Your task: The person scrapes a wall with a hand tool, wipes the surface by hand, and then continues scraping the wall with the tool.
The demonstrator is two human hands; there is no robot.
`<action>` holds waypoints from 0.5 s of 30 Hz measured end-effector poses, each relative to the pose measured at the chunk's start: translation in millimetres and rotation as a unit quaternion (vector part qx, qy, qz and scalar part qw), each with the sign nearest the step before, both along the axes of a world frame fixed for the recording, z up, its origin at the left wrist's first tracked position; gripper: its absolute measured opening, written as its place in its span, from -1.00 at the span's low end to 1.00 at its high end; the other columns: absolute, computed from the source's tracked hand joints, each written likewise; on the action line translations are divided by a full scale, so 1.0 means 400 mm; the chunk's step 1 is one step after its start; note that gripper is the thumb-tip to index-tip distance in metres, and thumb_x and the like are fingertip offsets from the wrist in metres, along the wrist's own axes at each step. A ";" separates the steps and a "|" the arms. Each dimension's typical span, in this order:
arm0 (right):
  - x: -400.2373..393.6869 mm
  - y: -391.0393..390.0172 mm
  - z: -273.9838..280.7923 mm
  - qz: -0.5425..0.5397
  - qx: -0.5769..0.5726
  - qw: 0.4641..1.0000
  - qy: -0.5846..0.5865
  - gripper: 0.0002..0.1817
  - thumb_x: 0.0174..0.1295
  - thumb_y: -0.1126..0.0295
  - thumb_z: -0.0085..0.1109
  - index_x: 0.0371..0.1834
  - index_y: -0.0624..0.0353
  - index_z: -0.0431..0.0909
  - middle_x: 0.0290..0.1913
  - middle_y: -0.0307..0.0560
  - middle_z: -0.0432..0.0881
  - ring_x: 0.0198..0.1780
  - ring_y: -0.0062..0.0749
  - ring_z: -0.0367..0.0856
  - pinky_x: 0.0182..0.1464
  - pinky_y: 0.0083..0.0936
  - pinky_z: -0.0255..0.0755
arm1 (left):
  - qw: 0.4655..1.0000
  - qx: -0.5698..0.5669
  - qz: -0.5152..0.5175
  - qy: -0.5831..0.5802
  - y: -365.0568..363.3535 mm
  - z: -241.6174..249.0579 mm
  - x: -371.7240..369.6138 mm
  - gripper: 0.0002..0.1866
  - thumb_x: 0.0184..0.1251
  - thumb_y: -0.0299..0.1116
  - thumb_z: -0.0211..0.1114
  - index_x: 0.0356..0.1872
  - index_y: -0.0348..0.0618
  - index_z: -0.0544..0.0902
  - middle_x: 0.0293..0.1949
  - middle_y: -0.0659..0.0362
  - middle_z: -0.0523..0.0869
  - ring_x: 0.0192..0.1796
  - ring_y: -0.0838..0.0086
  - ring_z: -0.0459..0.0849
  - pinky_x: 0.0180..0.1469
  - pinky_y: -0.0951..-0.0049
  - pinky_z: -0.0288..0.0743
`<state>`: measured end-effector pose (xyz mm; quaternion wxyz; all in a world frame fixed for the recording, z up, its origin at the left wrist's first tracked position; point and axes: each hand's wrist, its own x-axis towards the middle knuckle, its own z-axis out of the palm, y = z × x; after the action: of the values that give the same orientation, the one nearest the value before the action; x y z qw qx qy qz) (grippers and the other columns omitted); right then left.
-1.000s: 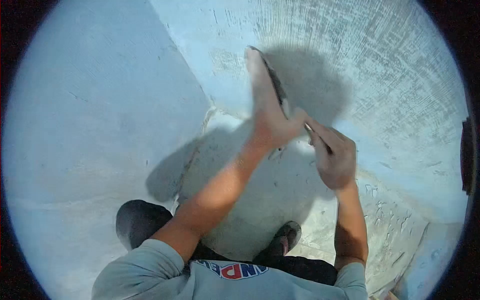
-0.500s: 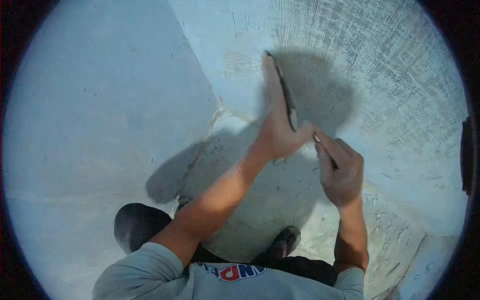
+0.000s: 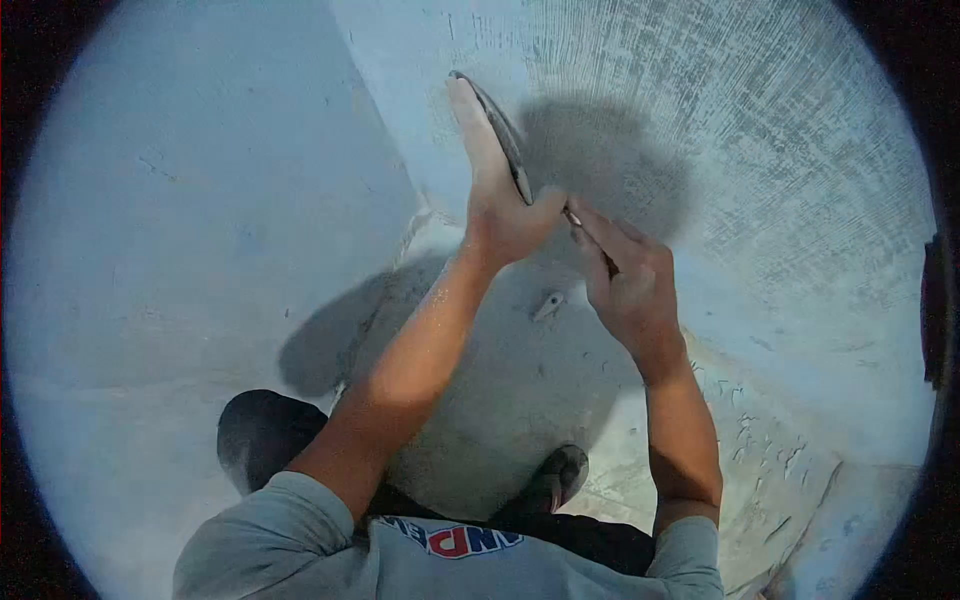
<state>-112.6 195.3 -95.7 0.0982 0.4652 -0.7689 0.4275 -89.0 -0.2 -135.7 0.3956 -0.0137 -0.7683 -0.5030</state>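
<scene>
A dark, thin, curved-edged tool (image 3: 507, 142), seen nearly edge-on, is held against the textured wall in front of me. My left hand (image 3: 497, 190) presses along its near side, fingers together and pointing up, with the thumb stretched toward the right. Closed round the tool's lower right end is my right hand (image 3: 630, 275), with its fingertips close to the left thumb. The tool's face toward the wall is hidden.
The wall (image 3: 740, 130) shows combed grey streaks at upper right. A smooth wall (image 3: 200, 200) meets it in a corner at left. On the floor (image 3: 470, 420) lies a small pale piece (image 3: 549, 306). My shoe (image 3: 568, 468) and dark-clothed knee (image 3: 262, 435) are below.
Both hands and the tool have moved up and to the left across the wall. The small pale piece on the floor now shows clearly between my forearms.
</scene>
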 end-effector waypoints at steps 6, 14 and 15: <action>0.036 0.098 0.031 -0.064 0.064 0.996 -0.016 -0.59 0.41 0.56 0.39 0.31 0.14 0.80 -0.32 0.15 0.77 -0.43 -0.12 0.70 -0.33 -0.39 0.58 | 0.996 -0.080 -0.013 -0.026 0.066 0.036 0.038 0.46 0.08 -0.30 0.47 0.74 -0.45 -0.53 0.77 -0.43 -0.48 0.83 -0.23 -0.51 0.81 -0.09 -0.42; 0.025 0.131 0.026 -0.084 0.054 0.995 0.000 -0.62 0.40 0.59 0.39 0.27 0.16 0.82 -0.22 0.18 0.84 -0.36 -0.11 0.79 -0.26 -0.39 0.64 | 0.989 -0.139 0.048 0.002 0.116 0.016 0.002 0.46 0.09 -0.34 0.47 0.75 -0.36 -0.56 0.78 -0.41 -0.41 0.84 -0.15 -0.39 0.81 -0.02 -0.30; 0.015 0.160 0.000 -0.081 0.024 0.996 -0.031 -0.63 0.40 0.60 0.40 0.24 0.15 0.84 -0.22 0.18 0.84 -0.36 -0.14 0.79 -0.27 -0.39 0.63 | 0.990 -0.136 0.045 -0.001 0.148 0.023 0.001 0.45 0.08 -0.33 0.48 0.75 -0.40 -0.51 0.77 -0.46 -0.41 0.82 -0.26 -0.43 0.81 -0.10 -0.34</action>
<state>-106.6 259.4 -95.6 0.0972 0.3898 -0.8171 0.4135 -88.7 59.0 -126.5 0.4114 -0.0319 -0.8299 -0.3755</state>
